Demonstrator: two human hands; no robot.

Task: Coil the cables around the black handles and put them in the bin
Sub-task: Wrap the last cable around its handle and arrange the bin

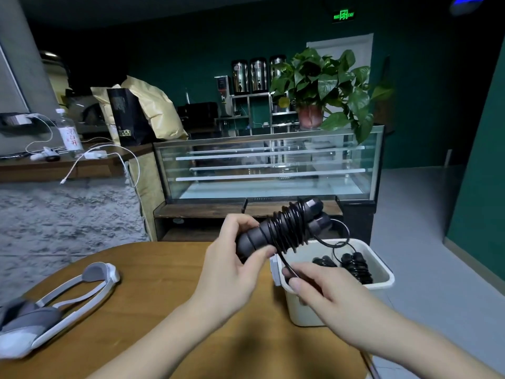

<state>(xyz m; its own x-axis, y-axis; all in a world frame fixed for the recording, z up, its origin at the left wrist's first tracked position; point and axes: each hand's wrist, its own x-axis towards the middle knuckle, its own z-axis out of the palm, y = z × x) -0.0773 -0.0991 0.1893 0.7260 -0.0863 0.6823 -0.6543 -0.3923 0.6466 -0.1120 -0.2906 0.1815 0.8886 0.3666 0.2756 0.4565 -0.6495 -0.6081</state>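
Cable half wound on the black handles, held over the table beside the bin.

At frame centre the left hand (232, 265) grips the lower end of the black handles (284, 228), which tilt up to the right with the cable (332, 242) coiled round them. The right hand (317, 285) pinches the loose cable just below. The bin (382, 283), at lower right on the table (153, 310), holds more coiled handles (356, 266).

left hand (229, 266) hides the handles' (276, 231) lower ends; exit sign (343, 15) blurred
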